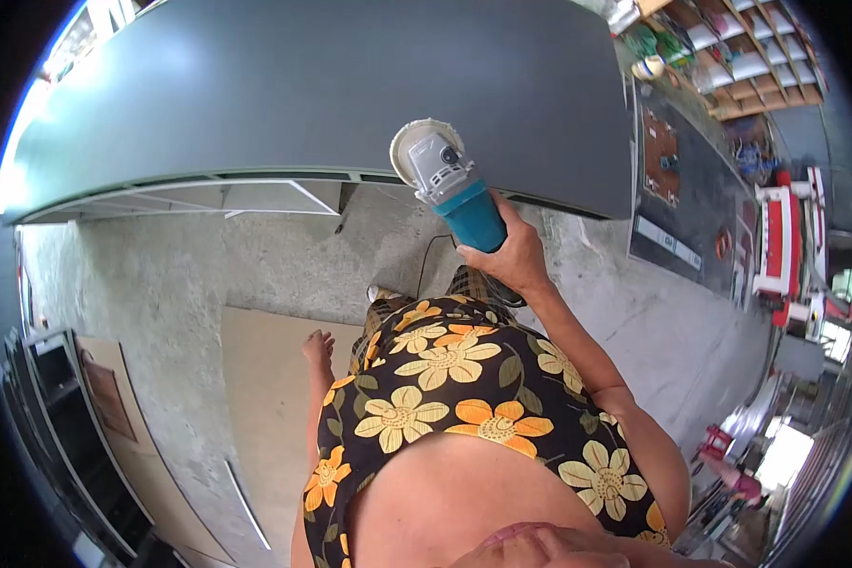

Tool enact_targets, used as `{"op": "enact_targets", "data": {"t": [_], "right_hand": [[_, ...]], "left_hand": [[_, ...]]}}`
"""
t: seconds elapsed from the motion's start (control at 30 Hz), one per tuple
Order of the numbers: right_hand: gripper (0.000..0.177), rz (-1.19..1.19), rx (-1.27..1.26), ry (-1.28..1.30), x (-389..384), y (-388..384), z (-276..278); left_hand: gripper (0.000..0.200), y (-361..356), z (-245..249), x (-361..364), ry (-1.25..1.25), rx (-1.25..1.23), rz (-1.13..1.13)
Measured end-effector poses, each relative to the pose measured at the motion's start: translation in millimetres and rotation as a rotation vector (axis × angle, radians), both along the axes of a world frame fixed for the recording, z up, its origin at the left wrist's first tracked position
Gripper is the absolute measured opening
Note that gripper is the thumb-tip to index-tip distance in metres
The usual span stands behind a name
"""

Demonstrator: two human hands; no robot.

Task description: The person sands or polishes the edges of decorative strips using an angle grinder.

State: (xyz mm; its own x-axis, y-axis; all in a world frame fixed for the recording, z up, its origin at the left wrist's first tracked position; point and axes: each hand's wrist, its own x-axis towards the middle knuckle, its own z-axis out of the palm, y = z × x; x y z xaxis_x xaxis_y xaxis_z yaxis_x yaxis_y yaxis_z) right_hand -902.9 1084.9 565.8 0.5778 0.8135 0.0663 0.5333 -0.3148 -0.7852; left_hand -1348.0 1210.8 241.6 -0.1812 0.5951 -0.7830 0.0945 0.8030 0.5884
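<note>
A teal and silver power tool (469,210) with a pale round disc (409,151) at its head is held in my right hand (516,254), whose fingers wrap round the teal body. The disc end lies over the front edge of a large dark grey panel (331,85); whether it touches the surface cannot be told. A thin dark cord (428,260) hangs below the tool. Low at my side, my left hand (320,346) hangs with its fingers loosely apart and nothing in it, above a brown board on the floor.
The brown board (265,379) lies on the concrete floor. Dark frames (66,407) stand at the left. At the right are a dark table (691,246) with metal parts, a red and white machine (779,237) and wooden shelves (748,57). White framing shows under the panel.
</note>
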Motion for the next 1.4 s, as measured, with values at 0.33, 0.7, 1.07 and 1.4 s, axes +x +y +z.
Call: {"op": "enact_targets", "data": {"t": [0.33, 0.7, 1.07, 1.4], "right_hand": [[0.082, -0.267, 0.064, 0.082, 5, -79, -32], [0.082, -0.574, 0.081, 0.114, 35, -157, -58], [0.071, -0.63, 0.155, 0.32, 97, -243, -53], [0.073, -0.315, 0.163, 0.325, 235, -259, -81]], "left_hand": [[0.033, 39, 13, 53, 0.103, 0.012, -0.311], [0.035, 37, 18, 92, 0.237, 0.008, -0.538], [0.031, 26, 2, 138, 0.219, 0.041, -0.509], [0.034, -69, -13, 242, 0.155, 0.072, -0.359]]}}
